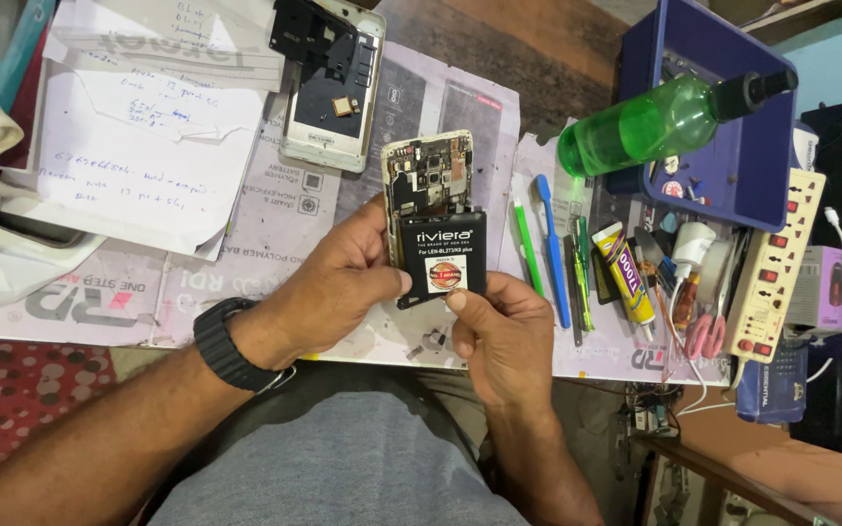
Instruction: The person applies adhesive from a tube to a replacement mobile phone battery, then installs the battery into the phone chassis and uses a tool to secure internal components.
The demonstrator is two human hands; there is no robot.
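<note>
My left hand (328, 282) grips the left side of an opened phone (428, 175) whose circuit board is exposed, held just above the work mat. A black flat battery (442, 255) with a round red sticker lies over the phone's lower half. My right hand (501, 326) pinches the battery's lower right corner with the thumb on top. A black watch (226, 346) is on my left wrist.
Another opened phone (331, 83) lies at the back on a printed mat (275, 214). Handwritten papers (138, 146) sit at the left. To the right are a green bottle (650, 125), a blue tray (733, 146), a glue tube (626, 273), thin tools (550, 248) and a power strip (782, 263).
</note>
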